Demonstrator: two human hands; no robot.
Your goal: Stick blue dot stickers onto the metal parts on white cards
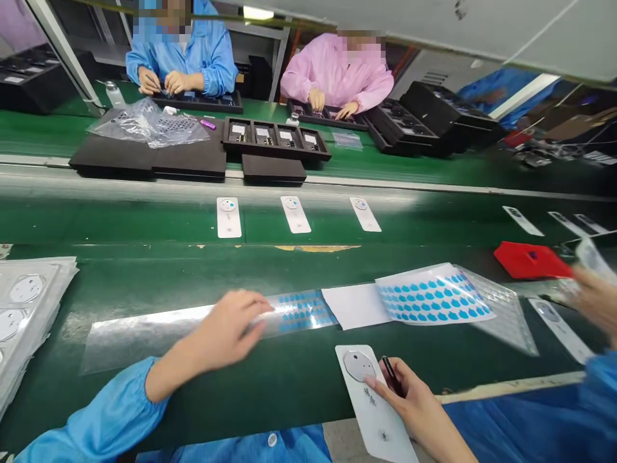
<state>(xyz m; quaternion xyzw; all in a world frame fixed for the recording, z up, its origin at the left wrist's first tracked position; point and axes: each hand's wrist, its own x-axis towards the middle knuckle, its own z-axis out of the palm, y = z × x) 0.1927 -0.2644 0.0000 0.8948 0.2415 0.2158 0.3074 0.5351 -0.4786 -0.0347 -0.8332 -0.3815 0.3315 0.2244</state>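
My right hand (407, 402) grips a white rectangular panel (373, 411) with rounded corners. Its thumb lies on the panel near a round white disc (359, 365) with small dark holes. A slim black pen-like tool (393, 373) sits between the fingers of this same hand. Over a clear film strip (144, 331) hovers my left hand (234, 328), fingers loosely bent and thumb apart, with nothing visible in it. Close to its fingertips is a patch of small blue stickers (303, 310) on the film. Further right lies a white sheet (434, 299) with rows of blue stickers.
Several similar white panels, one being a nearby panel (229, 217), lie along the green conveyor belt (120, 215). Stacked clear trays (33, 308) stand left. At right are a red cloth-like item (533, 260) and a neighbour's hand (598, 302). Two co-workers sit opposite behind black trays (274, 138).
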